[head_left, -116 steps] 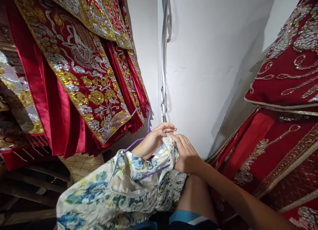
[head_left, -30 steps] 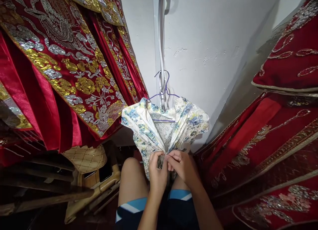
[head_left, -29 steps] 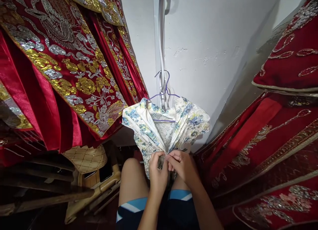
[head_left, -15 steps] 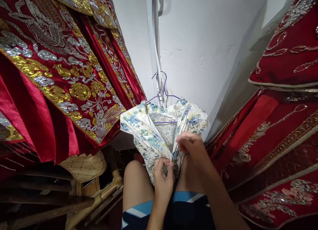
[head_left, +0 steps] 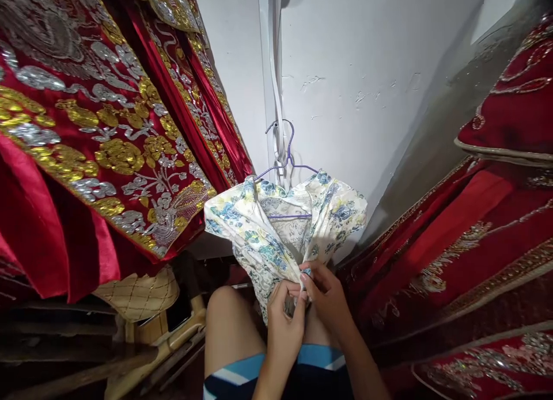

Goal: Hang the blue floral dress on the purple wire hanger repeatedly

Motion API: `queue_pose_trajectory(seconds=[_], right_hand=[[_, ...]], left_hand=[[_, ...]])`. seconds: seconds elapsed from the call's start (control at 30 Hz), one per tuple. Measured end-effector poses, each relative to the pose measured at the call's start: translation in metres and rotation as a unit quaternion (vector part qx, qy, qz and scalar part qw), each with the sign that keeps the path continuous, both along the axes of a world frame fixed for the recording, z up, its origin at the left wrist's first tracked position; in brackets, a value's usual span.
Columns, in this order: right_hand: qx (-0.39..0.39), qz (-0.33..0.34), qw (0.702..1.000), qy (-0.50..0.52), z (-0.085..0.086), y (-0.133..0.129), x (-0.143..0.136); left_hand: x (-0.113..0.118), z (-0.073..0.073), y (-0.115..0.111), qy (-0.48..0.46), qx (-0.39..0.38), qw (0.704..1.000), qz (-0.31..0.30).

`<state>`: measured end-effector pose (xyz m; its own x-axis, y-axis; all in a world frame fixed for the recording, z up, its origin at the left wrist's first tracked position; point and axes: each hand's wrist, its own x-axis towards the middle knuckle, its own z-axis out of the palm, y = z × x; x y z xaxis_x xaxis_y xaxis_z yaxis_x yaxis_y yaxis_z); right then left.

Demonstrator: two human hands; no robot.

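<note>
A white floral garment (head_left: 259,239) with blue, green and yellow print hangs on a purple wire hanger (head_left: 290,152), its front open in a V. My left hand (head_left: 287,311) pinches the front edge low down, at the bottom of the V. Just to its right, my right hand (head_left: 324,288) pinches the opposite front edge, fingertips close to those of my left hand. The lower part of the garment lies between my knees, partly hidden by my hands.
Red garments with gold and silver sequins (head_left: 121,152) hang at the left, and beaded red garments (head_left: 475,227) at the right. A wooden chair (head_left: 151,296) stands at the lower left. Behind the hanger are a white wall (head_left: 354,60) and white straps (head_left: 275,60).
My right hand has moved down and left along the front edge, close beside my left hand. My left hand keeps its pinch. The view has shifted slightly.
</note>
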<state>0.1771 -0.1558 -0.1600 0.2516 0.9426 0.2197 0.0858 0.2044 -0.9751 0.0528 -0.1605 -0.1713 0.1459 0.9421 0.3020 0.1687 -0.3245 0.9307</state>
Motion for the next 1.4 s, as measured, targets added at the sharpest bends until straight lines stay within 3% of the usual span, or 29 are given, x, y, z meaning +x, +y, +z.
queue_pose_trajectory(seconds=[0.13,0.27,0.57,0.7,0.9,1.0,1.23,1.4], right_hand=[[0.004,-0.022,0.999,-0.047,0.006,-0.006,0.001],[0.004,-0.082,0.996,-0.016,0.007,-0.014,0.002],[-0.012,-0.179,0.98,0.09,-0.014,-0.023,0.007],[-0.03,-0.16,0.977,0.135,-0.022,-0.014,0.014],[-0.013,-0.026,0.993,0.111,-0.021,-0.003,0.027],[0.012,0.009,0.995,0.099,-0.023,0.002,0.026],[0.01,-0.01,0.996,0.089,-0.028,-0.012,0.016],[0.046,-0.058,0.997,0.021,-0.018,-0.018,0.032]], left_hand=[[-0.003,0.005,0.006,0.002,-0.005,0.999,-0.04],[-0.003,0.015,0.009,0.02,-0.03,0.994,-0.1],[0.017,0.018,0.016,0.027,-0.076,0.976,-0.201],[0.024,0.016,0.02,0.017,-0.077,0.98,-0.183],[0.025,0.002,0.01,0.004,-0.069,0.994,-0.085],[0.025,-0.005,0.003,-0.008,-0.078,0.996,-0.038],[0.024,0.005,-0.003,-0.032,-0.084,0.995,-0.042],[0.027,0.016,-0.011,-0.028,-0.08,0.994,-0.073]])
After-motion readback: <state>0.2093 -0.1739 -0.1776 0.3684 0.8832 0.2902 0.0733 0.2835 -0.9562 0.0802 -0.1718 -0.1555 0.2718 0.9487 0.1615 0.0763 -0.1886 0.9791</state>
